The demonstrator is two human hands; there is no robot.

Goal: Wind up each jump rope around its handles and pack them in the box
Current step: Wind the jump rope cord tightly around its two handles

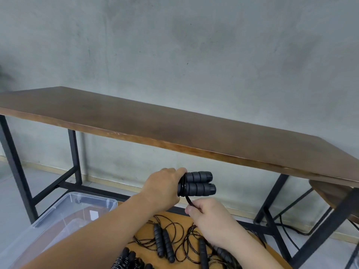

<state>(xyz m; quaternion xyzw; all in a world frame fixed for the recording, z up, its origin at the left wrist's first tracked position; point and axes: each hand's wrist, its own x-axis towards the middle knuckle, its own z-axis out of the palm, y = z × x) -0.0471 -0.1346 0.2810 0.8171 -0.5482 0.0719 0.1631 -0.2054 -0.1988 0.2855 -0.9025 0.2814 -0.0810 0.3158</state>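
Your left hand reaches forward, fingers curled round one end of two black handles held side by side, their free ends pointing right, with several turns of cord already wrapped round them near your fingers. Your right hand sits just below and nearer you, fingers pinching the cord, which runs taut up to the handles. Below your arms, a low wooden surface carries the unwound ropes: at least four loose handles show among tangled cords, more at its near edge, the count unclear. One clear plastic box stands just left of it. A long brown table stands behind.
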